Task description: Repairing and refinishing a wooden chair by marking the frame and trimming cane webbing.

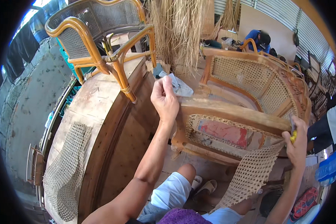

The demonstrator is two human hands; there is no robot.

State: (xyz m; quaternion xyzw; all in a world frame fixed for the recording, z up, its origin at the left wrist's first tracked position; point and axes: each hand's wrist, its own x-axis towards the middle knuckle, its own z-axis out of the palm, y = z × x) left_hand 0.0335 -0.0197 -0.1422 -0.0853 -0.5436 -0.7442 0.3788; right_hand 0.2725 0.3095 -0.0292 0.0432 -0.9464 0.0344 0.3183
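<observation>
Wooden and tipped on its side, the cane-backed chair frame lies across the middle of the view, its long top rail running from the left hand down and rightward to the right hand, so each hand sits at one end of that rail. Resting against the curved brown wooden surface, the frame has a loose sheet of woven cane webbing hanging from its lower edge, directly below the right hand. The left hand is raised, forearm reaching up from the lower edge, its grip closed on a pale crumpled cloth at the rail's near end. The right hand is fisted around a small yellow-handled tool, pressed against the rail's far corner.
</observation>
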